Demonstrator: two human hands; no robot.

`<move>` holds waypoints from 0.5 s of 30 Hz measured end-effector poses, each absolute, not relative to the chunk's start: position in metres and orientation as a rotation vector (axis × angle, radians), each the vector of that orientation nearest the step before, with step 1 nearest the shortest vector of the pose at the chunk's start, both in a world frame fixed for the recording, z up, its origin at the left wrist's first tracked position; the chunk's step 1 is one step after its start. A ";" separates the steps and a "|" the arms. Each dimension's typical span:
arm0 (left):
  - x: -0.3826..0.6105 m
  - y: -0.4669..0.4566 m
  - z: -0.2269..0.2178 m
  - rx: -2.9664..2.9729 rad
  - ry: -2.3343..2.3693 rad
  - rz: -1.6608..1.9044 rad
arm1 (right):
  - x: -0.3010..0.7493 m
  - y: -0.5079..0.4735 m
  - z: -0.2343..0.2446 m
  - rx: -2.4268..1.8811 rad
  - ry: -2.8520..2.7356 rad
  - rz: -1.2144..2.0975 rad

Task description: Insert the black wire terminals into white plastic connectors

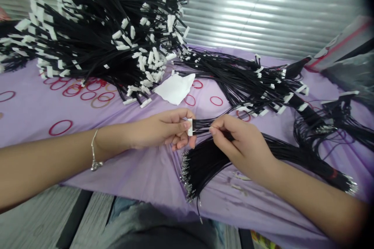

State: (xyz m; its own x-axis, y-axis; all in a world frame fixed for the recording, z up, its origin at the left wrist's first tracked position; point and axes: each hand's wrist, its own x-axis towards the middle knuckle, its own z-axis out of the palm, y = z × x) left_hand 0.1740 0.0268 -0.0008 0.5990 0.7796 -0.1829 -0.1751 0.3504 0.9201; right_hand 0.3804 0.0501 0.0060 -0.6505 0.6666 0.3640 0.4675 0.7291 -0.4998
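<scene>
Looking down from the head camera, the left hand (163, 130) pinches a small white connector (190, 127) between thumb and fingers, closed firmly on it just above the purple cloth (35, 105) that covers the bench. Short black wires (201, 125) run out of the connector to the right, and the right hand (242, 146) has its thumb and fingertips pressed together on them, close beside the connector. The two hands are near each other at the middle of the bench, not quite touching. Under the right hand lies a bundle (204, 163) of black leads with bare metal ends fanned toward the front edge; it runs off to the right beneath the wrist. A large heap (102, 27) of black leads with white plugs fills the far left, and a flatter pile (248, 81) lies at the far right. Between them rests a white sheet (175, 87). Red bands (60, 127) are scattered over the cloth. A bracelet (95, 155) hangs on the left wrist. A ribbed metal shutter (263, 7) stands behind.
</scene>
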 end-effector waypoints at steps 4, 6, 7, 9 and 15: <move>0.173 0.027 -0.001 1.030 0.688 0.684 | 0.380 0.049 0.003 -0.757 -2.449 0.440; 0.172 0.028 -0.002 1.034 0.678 0.680 | 0.380 0.048 0.002 -0.762 -2.456 0.422; 0.173 0.028 -0.002 1.038 0.669 0.674 | 0.379 0.048 0.001 -0.775 -2.455 0.416; 0.173 0.029 -0.003 1.072 0.652 0.667 | 0.378 0.047 0.001 -0.794 -2.460 0.428; 0.177 0.025 -0.004 1.234 0.683 0.717 | 0.373 0.047 0.000 -0.728 -2.537 0.551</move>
State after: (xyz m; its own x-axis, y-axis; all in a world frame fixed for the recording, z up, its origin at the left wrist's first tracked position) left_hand 0.1771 0.0254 -0.0036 0.6040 0.7935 -0.0743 -0.1125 0.1772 0.9777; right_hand 0.3731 0.0465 0.0002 -0.7636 0.5717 0.3002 0.3955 0.7815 -0.4825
